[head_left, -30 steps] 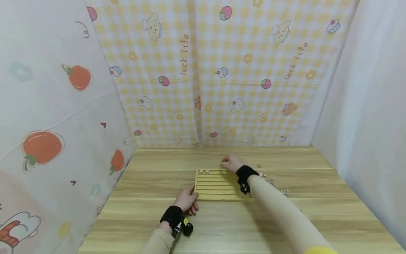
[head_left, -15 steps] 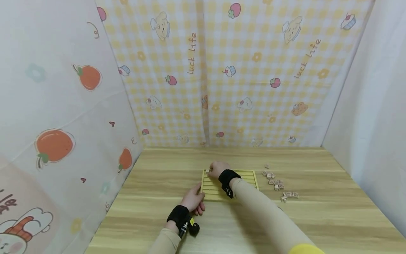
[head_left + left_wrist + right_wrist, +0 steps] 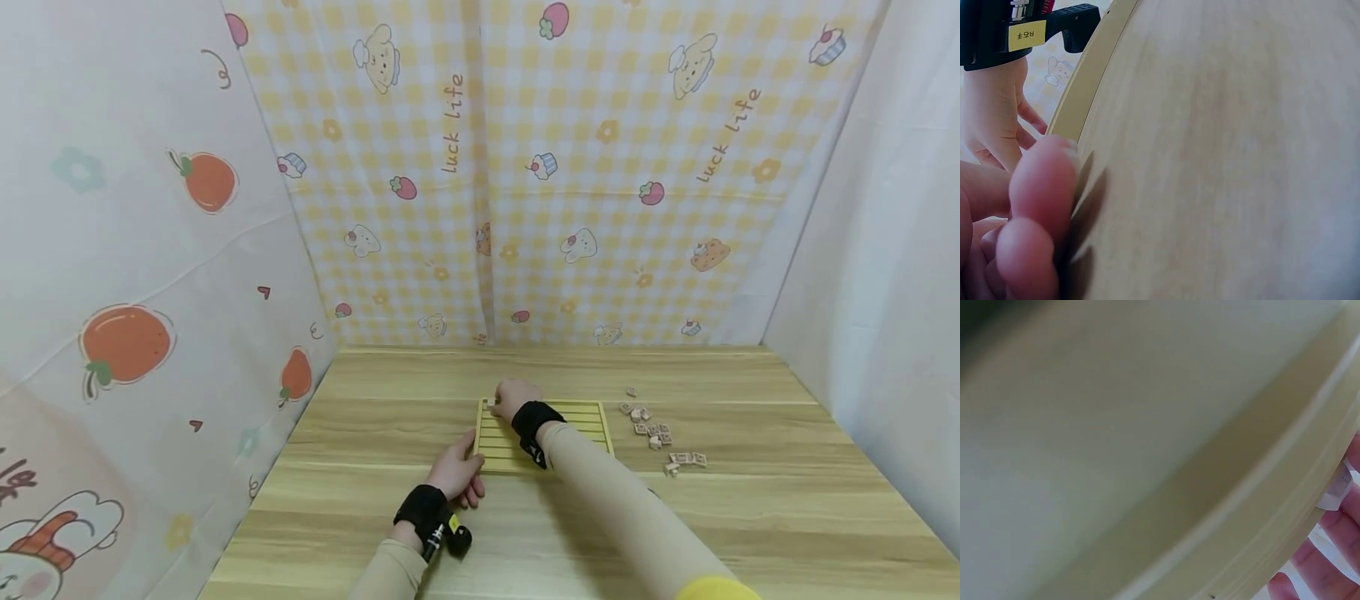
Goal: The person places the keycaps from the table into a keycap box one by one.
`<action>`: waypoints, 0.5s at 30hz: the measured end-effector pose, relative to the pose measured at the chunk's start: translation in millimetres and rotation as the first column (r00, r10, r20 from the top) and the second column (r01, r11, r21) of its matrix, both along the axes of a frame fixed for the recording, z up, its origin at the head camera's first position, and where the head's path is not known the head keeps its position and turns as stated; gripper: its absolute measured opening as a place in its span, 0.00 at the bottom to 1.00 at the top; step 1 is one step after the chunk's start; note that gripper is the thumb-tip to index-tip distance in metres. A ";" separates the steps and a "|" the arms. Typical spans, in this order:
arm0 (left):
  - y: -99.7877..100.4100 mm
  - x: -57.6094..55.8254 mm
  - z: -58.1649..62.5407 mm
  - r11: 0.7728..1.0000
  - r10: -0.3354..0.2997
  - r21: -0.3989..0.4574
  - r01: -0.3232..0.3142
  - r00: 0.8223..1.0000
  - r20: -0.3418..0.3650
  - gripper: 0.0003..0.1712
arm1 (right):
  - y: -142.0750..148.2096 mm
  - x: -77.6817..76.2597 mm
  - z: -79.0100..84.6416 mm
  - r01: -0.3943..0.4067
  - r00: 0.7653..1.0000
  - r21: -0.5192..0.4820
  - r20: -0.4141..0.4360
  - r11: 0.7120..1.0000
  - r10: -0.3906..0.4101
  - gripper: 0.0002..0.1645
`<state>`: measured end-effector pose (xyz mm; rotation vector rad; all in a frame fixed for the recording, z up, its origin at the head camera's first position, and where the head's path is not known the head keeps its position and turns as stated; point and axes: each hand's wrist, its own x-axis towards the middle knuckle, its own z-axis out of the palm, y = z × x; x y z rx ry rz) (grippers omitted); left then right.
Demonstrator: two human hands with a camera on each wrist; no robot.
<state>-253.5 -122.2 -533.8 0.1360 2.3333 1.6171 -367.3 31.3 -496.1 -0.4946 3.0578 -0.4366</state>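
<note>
A yellow slatted tray with several parallel ridges lies flat on the table. My left hand grips its near left corner, thumb over the rim and the other fingers beside and below it. In the left wrist view, left fingertips lie right along the tray's outer wall. My right hand is over the top row at the tray's far left corner, pinching a small pale tile. A tile shows at its fingertips in the head view. The hand hides the slots behind it.
Several small pale tiles with printed marks lie scattered on the table right of the tray, one tile farther back. A checked cloth hangs behind the wooden table, with white cloth at both sides.
The right hand has moved left along the tray's far edge to its far left corner, covering tiles seen there earlier. The left hand keeps its hold, and the head view has shifted slightly.
</note>
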 end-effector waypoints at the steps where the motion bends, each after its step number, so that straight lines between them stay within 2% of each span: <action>1: 0.4 -0.1 0.7 1.000 -0.002 0.000 0.002 1.000 0.003 0.36 | 0.8 0.2 0.7 0.002 1.000 0.000 0.005 1.000 -0.002 0.12; 4: 1.8 -0.8 2.7 1.000 -0.003 0.000 0.003 1.000 0.007 0.36 | 4.4 0.4 4.6 -0.016 0.999 -0.026 0.043 1.000 0.017 0.10; 8: 3.9 -0.6 3.9 1.000 -0.005 0.003 0.005 1.000 0.014 0.37 | 19.9 -2.3 14.7 -0.018 0.988 -0.141 0.149 0.990 0.040 0.22; 11: 4.1 1.0 3.9 1.000 -0.009 0.013 0.009 1.000 0.021 0.37 | 47.9 -10.0 22.5 0.003 0.985 -0.196 0.169 0.981 0.031 0.27; 15: 1.2 3.3 3.8 1.000 -0.014 0.016 0.014 1.000 0.024 0.37 | 102.3 -17.7 32.9 0.090 0.985 -0.193 0.163 0.977 -0.058 0.22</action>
